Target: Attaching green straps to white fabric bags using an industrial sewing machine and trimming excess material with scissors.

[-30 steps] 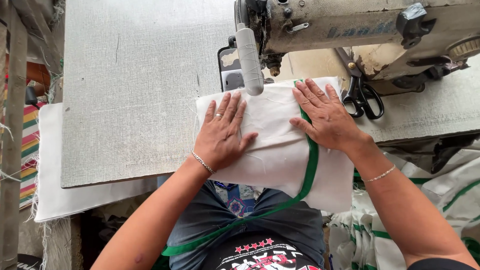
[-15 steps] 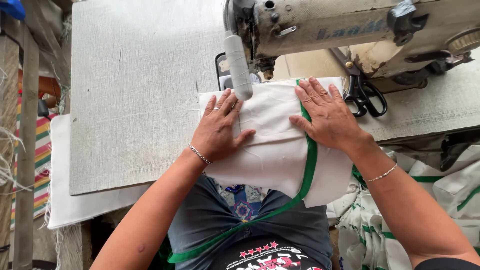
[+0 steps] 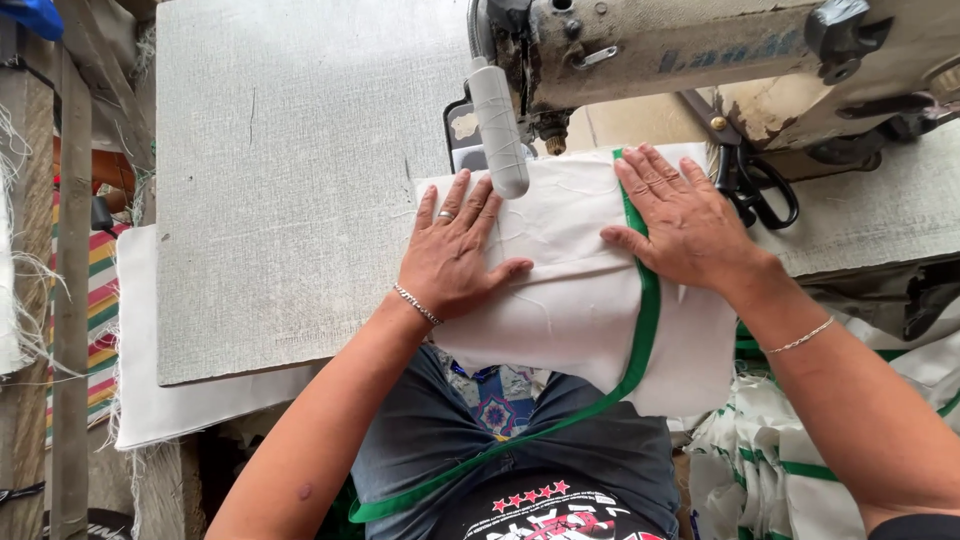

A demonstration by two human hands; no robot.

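Note:
A white cloth sack lies folded on the grey sewing table, its near end hanging over the table edge into my lap. A green binding tape runs along its right side and trails down across my legs. My left hand lies flat on the cloth's left part, fingers spread, a ring and bracelet on it. My right hand presses flat on the cloth and green tape, just in front of the old beige sewing machine. The needle area is hidden behind a white wrapped lever.
Black scissors lie on the table right of my right hand. A pile of white sacks with green trim sits at the lower right. White cloth hangs off the table's left side, beside striped fabric.
Both hands stay flat on the cloth and slide it slightly toward the machine. The view has shifted a little, so the machine head appears further left.

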